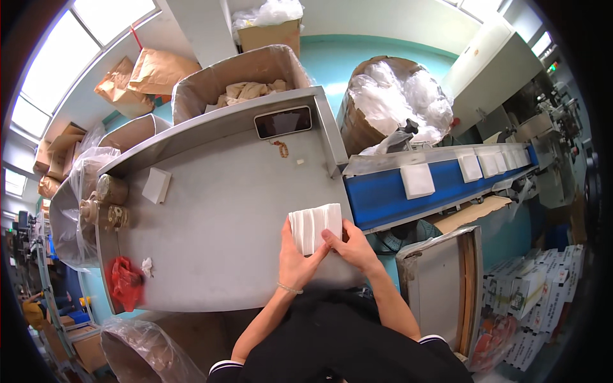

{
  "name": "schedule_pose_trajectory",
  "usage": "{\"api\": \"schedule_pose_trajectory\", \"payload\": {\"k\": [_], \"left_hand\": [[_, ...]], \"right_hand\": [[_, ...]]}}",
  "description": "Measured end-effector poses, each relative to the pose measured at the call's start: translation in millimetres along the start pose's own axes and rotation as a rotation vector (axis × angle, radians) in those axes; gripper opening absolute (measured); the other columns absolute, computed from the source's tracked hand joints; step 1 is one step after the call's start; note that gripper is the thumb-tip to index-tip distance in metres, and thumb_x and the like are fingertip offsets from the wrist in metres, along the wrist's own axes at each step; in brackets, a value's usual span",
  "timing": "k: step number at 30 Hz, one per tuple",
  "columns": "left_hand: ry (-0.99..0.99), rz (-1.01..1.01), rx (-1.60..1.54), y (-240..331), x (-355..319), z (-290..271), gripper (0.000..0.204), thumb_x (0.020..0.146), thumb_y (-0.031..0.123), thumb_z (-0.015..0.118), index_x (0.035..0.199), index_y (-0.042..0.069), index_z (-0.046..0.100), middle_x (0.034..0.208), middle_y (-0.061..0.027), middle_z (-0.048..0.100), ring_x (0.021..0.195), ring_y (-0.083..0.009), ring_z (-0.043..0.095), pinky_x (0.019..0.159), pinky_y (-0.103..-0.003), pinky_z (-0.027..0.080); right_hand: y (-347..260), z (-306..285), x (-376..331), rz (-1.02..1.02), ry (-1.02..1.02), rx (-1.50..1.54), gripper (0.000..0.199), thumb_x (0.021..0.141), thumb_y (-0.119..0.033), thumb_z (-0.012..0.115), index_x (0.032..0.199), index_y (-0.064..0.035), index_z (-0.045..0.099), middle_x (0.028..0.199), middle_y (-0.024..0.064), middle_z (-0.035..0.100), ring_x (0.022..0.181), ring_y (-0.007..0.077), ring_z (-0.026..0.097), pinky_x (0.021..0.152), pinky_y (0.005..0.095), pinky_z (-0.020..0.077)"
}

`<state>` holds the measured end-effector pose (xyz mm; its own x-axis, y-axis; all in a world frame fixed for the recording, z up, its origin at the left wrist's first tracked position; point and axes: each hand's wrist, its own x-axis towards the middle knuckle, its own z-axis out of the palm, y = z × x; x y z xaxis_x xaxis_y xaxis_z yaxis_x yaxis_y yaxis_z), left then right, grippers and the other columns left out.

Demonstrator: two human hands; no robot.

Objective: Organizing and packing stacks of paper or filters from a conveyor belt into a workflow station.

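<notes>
Between my two hands is a stack of white folded napkins (315,225), held just above the near right part of the grey metal table (217,242). My left hand (298,260) grips the stack from its left side and below. My right hand (351,246) closes on its right side, with the thumb lying across the front. To the right runs a blue conveyor belt (380,201); a white folded napkin packet (417,180) lies on it, and several more lie farther along. Another white folded napkin (156,186) rests alone on the table's left part.
A phone (283,122) and a beaded bracelet (281,149) lie near the table's far edge. Jars (112,189) and a red plastic bag (126,284) sit at its left. Cardboard boxes (239,80) stand behind; a bin of clear plastic (396,96) stands beyond the belt.
</notes>
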<state>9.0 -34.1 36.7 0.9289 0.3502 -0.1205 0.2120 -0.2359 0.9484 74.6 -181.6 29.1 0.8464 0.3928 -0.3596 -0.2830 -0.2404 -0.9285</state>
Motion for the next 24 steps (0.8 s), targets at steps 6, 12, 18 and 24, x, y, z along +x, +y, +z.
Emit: {"api": "schedule_pose_trajectory", "payload": {"k": [6, 12, 18, 24], "left_hand": [[0.019, -0.010, 0.007, -1, 0, -4, 0.090, 0.078, 0.028, 0.080, 0.141, -0.005, 0.025, 0.124, -0.0192, 0.054, 0.111, -0.0250, 0.057, 0.091, -0.035, 0.049], [-0.077, -0.136, -0.185, -3, 2, -1, 0.089, 0.079, 0.025, 0.077, 0.144, -0.005, 0.024, 0.130, -0.0221, 0.051, 0.118, -0.0281, 0.055, 0.096, -0.036, 0.045], [-0.084, -0.065, -0.201, -1, 0, 4, 0.083, 0.082, 0.024, 0.073, 0.144, -0.003, 0.026, 0.129, -0.0220, 0.052, 0.116, -0.0276, 0.056, 0.094, -0.036, 0.047], [-0.080, -0.097, -0.148, -8, 2, 1, 0.077, 0.084, 0.023, 0.071, 0.142, -0.004, 0.029, 0.129, -0.0209, 0.052, 0.114, -0.0268, 0.056, 0.095, -0.036, 0.046]], "right_hand": [[20, -23, 7, 0.274, 0.091, 0.380, 0.030, 0.091, -0.019, 0.064, 0.114, -0.0002, 0.059, 0.101, 0.0075, 0.065, 0.075, 0.0139, 0.063, 0.062, 0.0255, 0.0504], [22, -17, 5, 0.176, 0.163, 0.368, 0.051, 0.092, -0.044, 0.063, 0.114, 0.0005, 0.055, 0.101, 0.0097, 0.063, 0.082, 0.0138, 0.061, 0.070, 0.0245, 0.0496], [14, -1, 4, 0.105, 0.030, 0.268, 0.041, 0.092, -0.031, 0.065, 0.119, 0.0001, 0.057, 0.096, 0.0049, 0.063, 0.082, 0.0106, 0.056, 0.072, 0.0248, 0.0473], [24, -23, 1, 0.267, 0.191, 0.690, 0.026, 0.094, -0.019, 0.060, 0.117, -0.0070, 0.058, 0.097, 0.0021, 0.065, 0.080, 0.0123, 0.063, 0.069, 0.0261, 0.0501]]}}
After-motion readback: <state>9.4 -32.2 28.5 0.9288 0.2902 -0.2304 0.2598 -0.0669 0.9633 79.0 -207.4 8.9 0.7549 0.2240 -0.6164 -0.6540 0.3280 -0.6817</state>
